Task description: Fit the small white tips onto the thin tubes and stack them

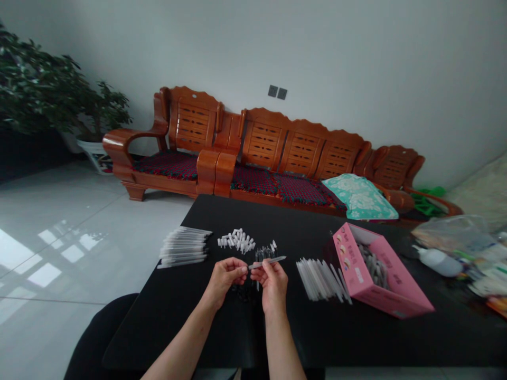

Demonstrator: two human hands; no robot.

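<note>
In front of me, my right hand (273, 282) grips a slim translucent pen barrel (277, 259), which points up to the right. My left hand (227, 277) pinches at the barrel's left end, where a small dark bit shows; its kind is too small to make out. Just beyond my fingers lie several thin dark-tipped pieces (263, 253) and a heap of small white caps (237, 241). Small black parts (241, 293) sit under my hands, partly hidden. A row of whitish pens (185, 247) lies on the left, and more pale barrels (320, 279) lie on the right.
A pink box (410, 295) holding greyish pieces stands on the black table (158, 327), right of the barrels. Beyond it are a white bottle (439, 261) and plastic bags (451, 232). A wooden sofa (265, 142) with a turquoise cushion (360, 196) stands behind the table.
</note>
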